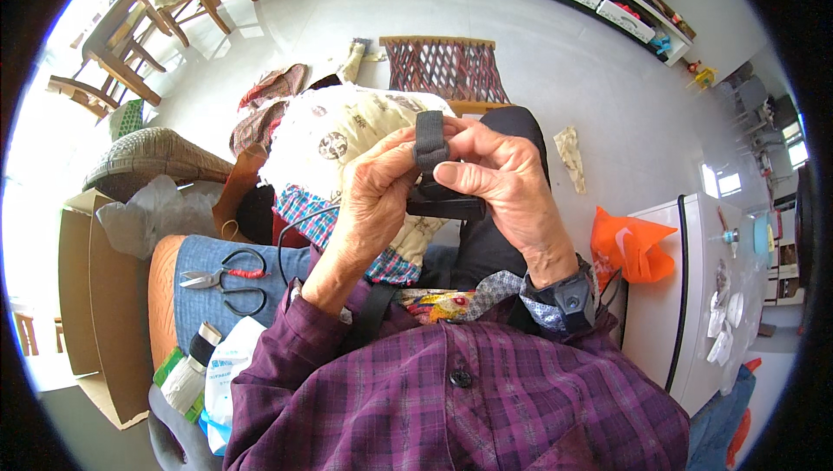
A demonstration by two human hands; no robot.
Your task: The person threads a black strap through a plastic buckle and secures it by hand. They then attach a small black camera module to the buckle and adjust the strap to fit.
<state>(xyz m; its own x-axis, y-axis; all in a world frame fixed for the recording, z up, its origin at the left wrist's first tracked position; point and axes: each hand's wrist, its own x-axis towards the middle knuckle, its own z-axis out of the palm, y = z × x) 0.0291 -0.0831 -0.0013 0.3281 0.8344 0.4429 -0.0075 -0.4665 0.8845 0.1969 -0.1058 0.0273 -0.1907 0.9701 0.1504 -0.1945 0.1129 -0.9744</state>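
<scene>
In front of my chest, both hands pinch a black strap (430, 137), a short band of woven webbing folded over itself. My left hand (375, 189) grips it from the left, fingers closed. On the other side my right hand (508, 177) has its thumb and fingers pressed together at the strap's edge. Just below hangs a dark, flat-looking object (447, 205) whose kind I cannot make out. A thin black cable (299, 221) runs beside my left wrist. Cream printed cloth (347, 128) and blue-red plaid cloth (304, 213) lie over my lap.
Black-handled scissors (227, 280) rest on blue denim at my left, near a cardboard box (113, 297) and woven basket (152, 158). A low woven stool (444, 67) stands ahead. At right, an orange bag (629, 245) sits by a white cabinet (659, 297).
</scene>
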